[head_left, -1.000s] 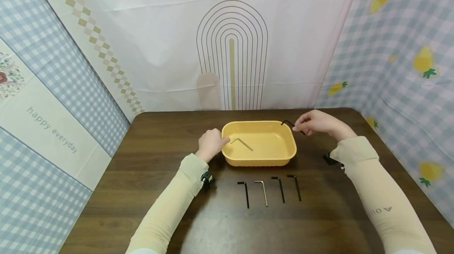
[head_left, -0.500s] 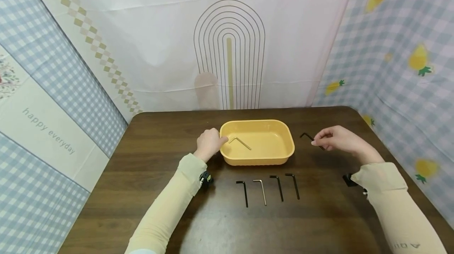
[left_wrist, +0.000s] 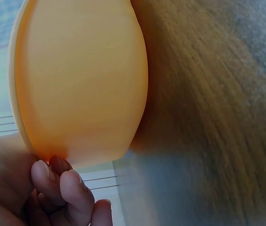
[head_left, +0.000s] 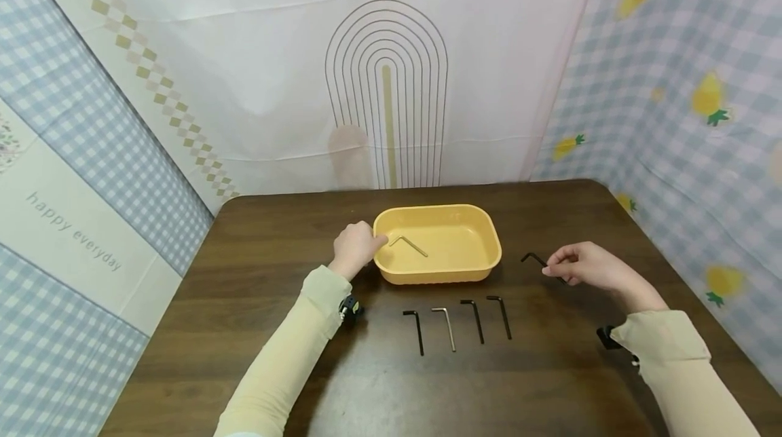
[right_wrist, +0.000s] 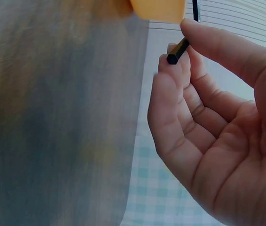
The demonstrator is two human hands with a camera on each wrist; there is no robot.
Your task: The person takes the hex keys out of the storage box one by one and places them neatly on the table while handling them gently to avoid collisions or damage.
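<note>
My left hand [head_left: 356, 247] grips the left end of a yellow plastic tray [head_left: 437, 277], its thumb over the rim and the fingers outside the wall. In the left wrist view the fingertips [left_wrist: 72, 186] sit right at the tray's rim. A gold-coloured hex key [head_left: 413, 245] lies inside the tray. Right of the tray, my right hand [head_left: 586, 267] pinches a black hex key [head_left: 533, 257] between thumb and fingers, its short bent arm pointing left. The right wrist view shows this key's hexagonal end [right_wrist: 173, 58] by the fingertips.
In front of the tray several hex keys lie in a row on the dark wooden table [head_left: 366, 383]: black ones, such as the leftmost black key [head_left: 419, 335], and one silvery key [head_left: 449, 330]. A patterned cloth [head_left: 269, 84] hangs behind the table's back edge.
My right hand has carried the black hex key from over the tray's right rim rightward and toward me. My left hand keeps its grip on the tray. The view has shifted slightly.
</note>
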